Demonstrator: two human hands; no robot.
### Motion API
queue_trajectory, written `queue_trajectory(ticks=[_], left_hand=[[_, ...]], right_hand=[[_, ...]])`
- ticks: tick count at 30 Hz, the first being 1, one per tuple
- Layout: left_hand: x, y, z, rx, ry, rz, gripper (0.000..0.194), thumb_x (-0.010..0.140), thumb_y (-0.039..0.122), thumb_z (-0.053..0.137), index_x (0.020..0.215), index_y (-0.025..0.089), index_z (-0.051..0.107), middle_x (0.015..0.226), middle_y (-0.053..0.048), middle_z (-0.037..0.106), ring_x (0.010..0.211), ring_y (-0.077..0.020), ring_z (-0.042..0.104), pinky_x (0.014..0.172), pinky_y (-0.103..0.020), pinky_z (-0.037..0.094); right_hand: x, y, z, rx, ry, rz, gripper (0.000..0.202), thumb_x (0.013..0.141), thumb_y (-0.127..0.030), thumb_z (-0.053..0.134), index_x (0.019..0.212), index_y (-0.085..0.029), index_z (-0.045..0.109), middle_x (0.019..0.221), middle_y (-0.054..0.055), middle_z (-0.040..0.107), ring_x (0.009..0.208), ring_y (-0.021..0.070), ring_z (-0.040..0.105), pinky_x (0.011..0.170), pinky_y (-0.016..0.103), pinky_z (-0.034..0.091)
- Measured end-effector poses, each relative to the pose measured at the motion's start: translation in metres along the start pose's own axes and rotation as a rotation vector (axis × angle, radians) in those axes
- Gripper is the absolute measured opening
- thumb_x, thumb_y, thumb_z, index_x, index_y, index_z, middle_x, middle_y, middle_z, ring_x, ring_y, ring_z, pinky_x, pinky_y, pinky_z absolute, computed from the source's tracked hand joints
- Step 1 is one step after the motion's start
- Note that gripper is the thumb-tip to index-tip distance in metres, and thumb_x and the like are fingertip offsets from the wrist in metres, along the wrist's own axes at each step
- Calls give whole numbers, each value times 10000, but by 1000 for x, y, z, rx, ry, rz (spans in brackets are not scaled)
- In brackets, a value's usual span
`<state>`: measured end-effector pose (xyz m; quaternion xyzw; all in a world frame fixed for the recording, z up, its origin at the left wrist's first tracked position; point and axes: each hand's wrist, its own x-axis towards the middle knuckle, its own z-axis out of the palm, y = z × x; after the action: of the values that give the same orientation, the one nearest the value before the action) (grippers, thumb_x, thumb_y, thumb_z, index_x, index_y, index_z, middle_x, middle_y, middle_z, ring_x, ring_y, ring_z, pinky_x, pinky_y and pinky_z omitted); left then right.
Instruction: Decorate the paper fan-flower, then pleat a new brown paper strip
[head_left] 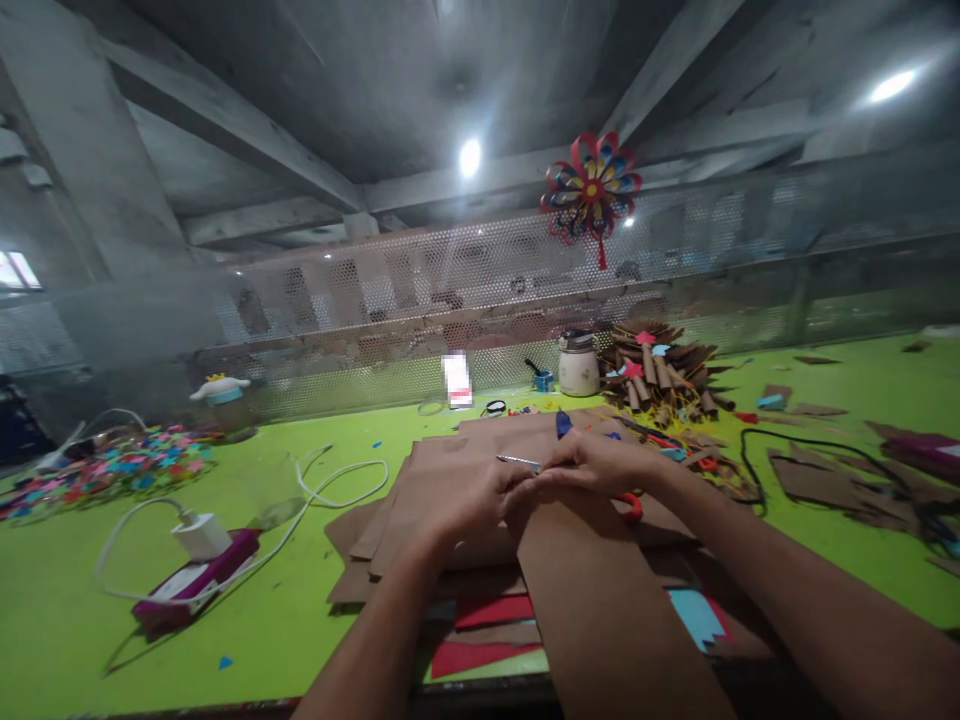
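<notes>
A long brown cardboard strip point(600, 590) runs from between my hands down to the bottom edge of the view. My left hand point(484, 500) is closed on its far end, at the left. At the right of that end, my right hand point(581, 465) grips the same strip, its fingers close to those of my left. A thin silvery tool point(517, 461) shows just beyond the fingers; which hand touches it, I cannot tell. Under both hands lies a stack of brown cardboard sheets point(427, 480). Red paper point(480, 657) sticks out beneath the stack.
Left on the green table point(300, 600) are a purple power strip point(196, 582) with a white charger, cables and colourful paper stars point(150, 460). A phone point(457, 380), a jar point(577, 365) and rolled cardboard pieces point(652, 370) stand at the back. Cardboard scraps point(825, 480) lie right.
</notes>
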<state>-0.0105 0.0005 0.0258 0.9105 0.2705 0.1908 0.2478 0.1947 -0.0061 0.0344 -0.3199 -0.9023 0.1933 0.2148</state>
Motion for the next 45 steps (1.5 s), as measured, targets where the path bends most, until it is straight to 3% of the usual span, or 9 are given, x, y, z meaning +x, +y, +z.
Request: queue_trajectory(ticks=[7, 11, 16, 20, 23, 30, 37, 45], left_hand=[[-5, -3, -2, -162, -29, -110, 328, 885, 431, 388, 780, 180, 571, 590, -10, 551, 502, -108, 460, 487, -221, 346], [-7, -7, 0, -216, -9, -128, 334, 867, 464, 410, 760, 192, 572, 542, -9, 539, 456, -105, 443, 451, -224, 311], [-6, -6, -4, -286, -63, -136, 389, 882, 518, 348, 850, 178, 536, 501, 38, 471, 408, -87, 425, 409, -205, 302], [-7, -1, -9, -394, -118, -157, 380, 859, 530, 399, 810, 165, 491, 508, 58, 442, 398, -71, 434, 402, -190, 309], [-9, -2, -12, -515, -154, -202, 363, 872, 511, 390, 856, 162, 488, 533, 44, 498, 415, -72, 450, 417, -191, 296], [-5, -18, -12, -410, -59, -210, 425, 829, 557, 435, 688, 157, 453, 499, 25, 528, 421, -68, 413, 447, -200, 308], [-10, -22, -16, -634, -88, -311, 392, 819, 559, 440, 780, 170, 443, 561, 1, 610, 396, -85, 494, 399, -193, 233], [-11, -24, -22, -512, 70, -260, 408, 815, 469, 504, 568, 148, 460, 409, 32, 472, 392, -66, 366, 452, -211, 237]], right_hand=[[-1, 4, -5, 88, 74, 95, 398, 821, -461, 482, 784, -138, 711, 667, 23, 635, 574, 104, 488, 505, 190, 333], [0, 13, -6, 35, 134, 112, 404, 788, -482, 510, 676, -136, 686, 565, -8, 556, 532, 91, 433, 475, 189, 294], [0, 27, -6, 38, 183, 136, 415, 763, -513, 544, 699, -130, 690, 542, -22, 518, 514, 80, 405, 471, 193, 262], [0, 30, -6, 154, 179, 144, 410, 753, -505, 567, 721, -115, 689, 573, -6, 547, 538, 87, 433, 493, 194, 290], [-2, 30, -7, 264, 174, 127, 424, 747, -516, 571, 737, -106, 684, 595, 1, 553, 555, 91, 445, 514, 195, 314], [-3, 33, -8, 333, 163, 186, 439, 739, -530, 565, 719, -102, 659, 551, -28, 485, 498, 67, 384, 457, 183, 258], [-1, 39, -5, 503, 257, 218, 422, 672, -520, 649, 654, -100, 618, 497, -35, 480, 439, 57, 384, 426, 187, 270], [-3, 37, -6, 554, 234, 144, 418, 748, -514, 590, 618, -119, 547, 475, -56, 440, 367, 42, 375, 376, 177, 280]])
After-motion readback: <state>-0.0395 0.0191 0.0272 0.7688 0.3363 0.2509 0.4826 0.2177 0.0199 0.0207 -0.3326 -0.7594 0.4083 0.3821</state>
